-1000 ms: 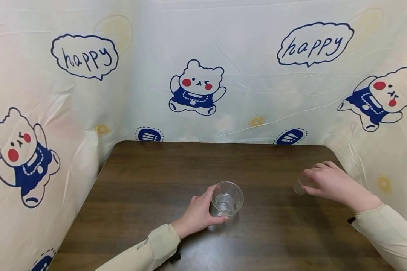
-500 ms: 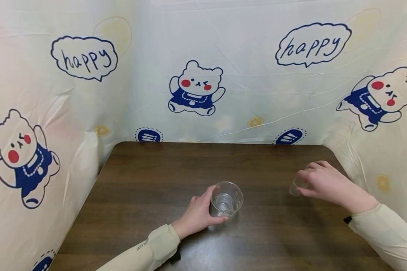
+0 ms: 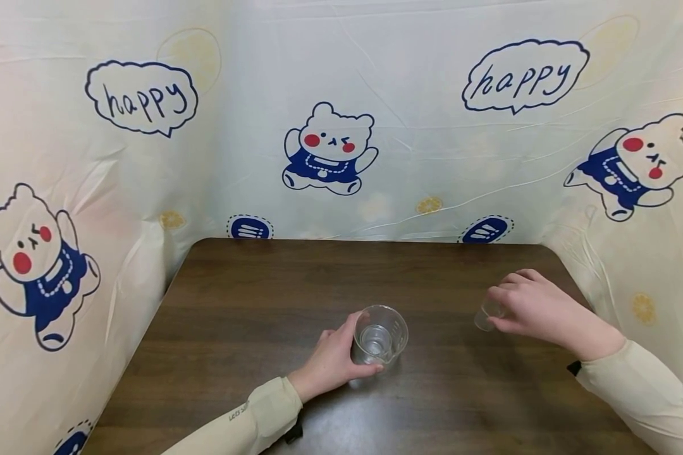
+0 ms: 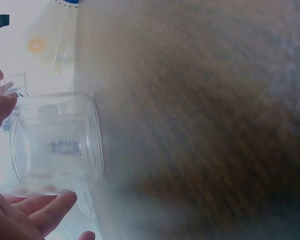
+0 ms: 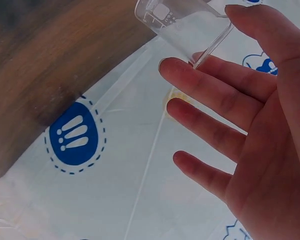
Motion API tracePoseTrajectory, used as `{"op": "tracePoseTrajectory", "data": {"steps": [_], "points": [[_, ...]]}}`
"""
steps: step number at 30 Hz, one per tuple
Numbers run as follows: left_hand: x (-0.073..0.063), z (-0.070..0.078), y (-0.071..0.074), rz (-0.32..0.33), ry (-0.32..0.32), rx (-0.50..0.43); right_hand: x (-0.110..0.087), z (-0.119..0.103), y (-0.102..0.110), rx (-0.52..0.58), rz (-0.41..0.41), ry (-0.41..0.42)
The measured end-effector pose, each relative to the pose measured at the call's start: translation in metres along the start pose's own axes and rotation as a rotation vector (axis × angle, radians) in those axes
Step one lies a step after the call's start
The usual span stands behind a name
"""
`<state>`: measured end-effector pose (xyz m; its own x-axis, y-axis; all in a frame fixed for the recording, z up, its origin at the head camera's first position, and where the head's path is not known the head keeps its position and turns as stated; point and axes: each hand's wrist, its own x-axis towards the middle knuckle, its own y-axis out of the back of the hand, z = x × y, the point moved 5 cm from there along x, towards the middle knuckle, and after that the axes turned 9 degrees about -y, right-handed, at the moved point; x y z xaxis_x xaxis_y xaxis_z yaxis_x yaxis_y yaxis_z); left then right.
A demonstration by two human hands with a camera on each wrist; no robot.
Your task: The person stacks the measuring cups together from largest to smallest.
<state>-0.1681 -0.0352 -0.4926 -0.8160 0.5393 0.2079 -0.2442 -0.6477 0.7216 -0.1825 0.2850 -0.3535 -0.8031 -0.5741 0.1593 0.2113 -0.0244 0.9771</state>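
Observation:
A clear glass beaker (image 3: 397, 332) stands on the brown wooden table near the middle. My left hand (image 3: 332, 360) grips its side, with the thumb in front and the fingers behind. Inside it shows a smaller round glass outline (image 3: 375, 340), which looks like a nested smaller beaker. To the right, my right hand (image 3: 537, 309) pinches a small clear beaker (image 3: 484, 318) by its rim between thumb and fingers. In the right wrist view this small beaker (image 5: 177, 25) bears white markings, and the other fingers spread loosely. Its exact height over the table is hard to tell.
The dark wood table (image 3: 250, 278) has rounded far corners. A pale cloth (image 3: 410, 170) printed with bears and "happy" bubbles hangs behind it and along both sides. The right-side cloth (image 3: 609, 278) hangs close beyond the right hand.
My right hand has moved a little to the left with the small beaker, towards the larger beaker. The left hand and the larger beaker have stayed in place.

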Motion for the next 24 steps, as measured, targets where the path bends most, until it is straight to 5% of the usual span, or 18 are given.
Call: {"op": "tracePoseTrajectory", "data": {"steps": [24], "points": [[-0.002,-0.002,-0.001,0.007,-0.008,0.019,0.02,-0.034,0.016,0.016,0.158,0.178]]}}
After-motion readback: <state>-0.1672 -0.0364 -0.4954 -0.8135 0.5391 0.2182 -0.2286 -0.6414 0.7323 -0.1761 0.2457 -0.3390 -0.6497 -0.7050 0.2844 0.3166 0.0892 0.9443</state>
